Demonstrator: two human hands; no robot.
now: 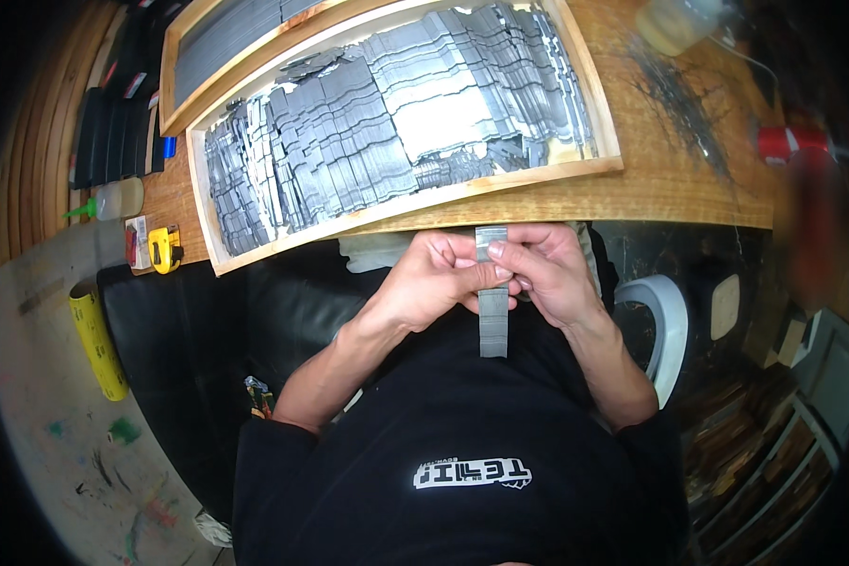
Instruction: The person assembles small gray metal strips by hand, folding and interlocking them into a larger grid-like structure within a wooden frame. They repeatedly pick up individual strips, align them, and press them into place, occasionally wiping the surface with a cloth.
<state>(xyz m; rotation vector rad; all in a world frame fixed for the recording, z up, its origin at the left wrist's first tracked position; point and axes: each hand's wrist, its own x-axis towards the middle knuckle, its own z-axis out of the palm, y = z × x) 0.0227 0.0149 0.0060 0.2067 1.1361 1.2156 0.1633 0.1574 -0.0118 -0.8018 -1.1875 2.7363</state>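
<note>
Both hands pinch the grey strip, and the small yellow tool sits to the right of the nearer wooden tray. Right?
One error: the small yellow tool is to the left of the nearer wooden tray, as the head view shows. The rest stands: left hand and right hand both pinch the grey strip.

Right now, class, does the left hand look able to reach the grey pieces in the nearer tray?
Probably yes: the grey pieces lie uncovered beyond the left hand, though it is pinching a grey strip.
</note>
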